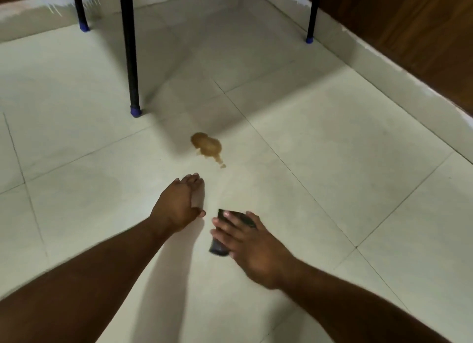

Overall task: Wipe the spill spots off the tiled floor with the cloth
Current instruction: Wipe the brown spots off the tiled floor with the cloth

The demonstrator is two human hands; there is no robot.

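Dark cloth (pixel 231 231) sits under the right hand (pixel 252 250) grip, short of the spill (pixel 206 146).

head-worn view, angled down, floor (pixel 332 150) close

My right hand (pixel 252 243) lies flat over the dark cloth (pixel 231 231), pressing it on the pale tiled floor (pixel 332 143). My left hand (pixel 179 204) hangs open just beside it, empty. A brown spill (pixel 207 147) sits ahead, near a black table leg (pixel 130 48).
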